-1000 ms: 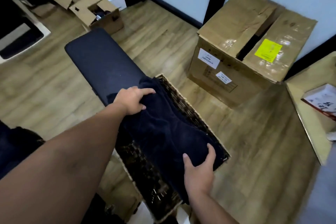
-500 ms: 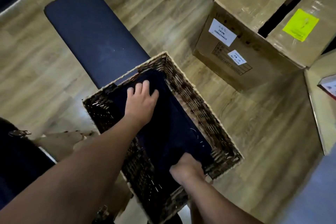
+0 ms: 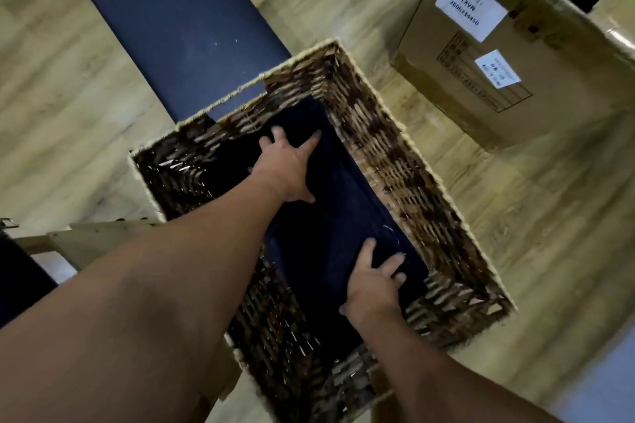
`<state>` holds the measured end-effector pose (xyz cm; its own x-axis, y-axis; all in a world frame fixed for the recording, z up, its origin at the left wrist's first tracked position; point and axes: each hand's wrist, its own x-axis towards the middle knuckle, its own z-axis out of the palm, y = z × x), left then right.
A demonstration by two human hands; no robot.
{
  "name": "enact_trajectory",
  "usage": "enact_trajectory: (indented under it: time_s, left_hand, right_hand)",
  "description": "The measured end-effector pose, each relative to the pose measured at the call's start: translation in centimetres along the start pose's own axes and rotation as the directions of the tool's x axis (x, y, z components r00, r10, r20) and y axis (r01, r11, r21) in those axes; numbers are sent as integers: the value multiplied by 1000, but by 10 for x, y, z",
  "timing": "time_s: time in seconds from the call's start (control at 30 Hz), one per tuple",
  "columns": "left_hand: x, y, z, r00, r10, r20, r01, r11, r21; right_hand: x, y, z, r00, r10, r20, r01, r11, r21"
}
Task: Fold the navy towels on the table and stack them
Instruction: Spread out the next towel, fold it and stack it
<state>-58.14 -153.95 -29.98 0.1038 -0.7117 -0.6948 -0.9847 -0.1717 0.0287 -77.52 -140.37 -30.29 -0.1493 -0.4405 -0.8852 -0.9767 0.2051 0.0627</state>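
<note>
Both hands are down inside the wicker basket (image 3: 405,161), pressed on a folded navy towel (image 3: 330,244) that lies along the basket's right wall. At the towel's far end the left hand (image 3: 288,165) lies with its fingers spread and flat; the right hand (image 3: 374,282) rests on the near end, its fingers curled over the folded edge near the basket's near right corner. The step in hand looks like seating the folded towel, and doing it well probably means pressing evenly from both ends so the folds stay squared, smoothing the crease that runs down the cloth's length, and lifting the hands straight up so no corner drags open. Whether other towels lie beneath this one cannot be told in the dark interior. Beyond the basket a dark padded bench (image 3: 171,27) stretches to the far left, and a cardboard box (image 3: 498,79) with white labels stands on the wooden floor at the far right. Compared with half a second ago, the left hand has slid farther toward the far wall and splayed wider, the right hand has opened from a bunched fist-like grip to show its fingers, and the view has closed in on the basket.
</note>
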Motion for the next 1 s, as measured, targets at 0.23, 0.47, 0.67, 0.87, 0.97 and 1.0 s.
enact_trajectory:
  time_s: [0.23, 0.47, 0.67, 0.87, 0.97, 1.0]
  left_hand:
    - [1, -4, 6, 999, 24, -20, -24, 1000, -4]
    - [-74, -15, 13, 996, 39, -77, -61, 948, -313]
    - [-209, 4, 31, 977, -137, -162, 4, 774, -633]
    - [-343, 14, 60, 942, -294, -163, 34, 564, -825]
    - [-412, 16, 87, 905, -387, -176, 46, 502, -864]
    - [-431, 15, 97, 899, -405, -168, 60, 494, -868]
  right_hand:
    - [22, -4, 19, 995, -28, -100, 16, 992, -126]
    - [-21, 20, -16, 985, -165, 51, 163, 986, 37]
    - [-101, 58, -38, 853, -511, -104, 521, 839, 156]
    - [-179, 90, -45, 796, -601, -69, 604, 780, 166]
    - [-208, 105, -34, 756, -653, -41, 653, 749, 113]
    - [-216, 109, -30, 747, -665, -20, 662, 740, 120]
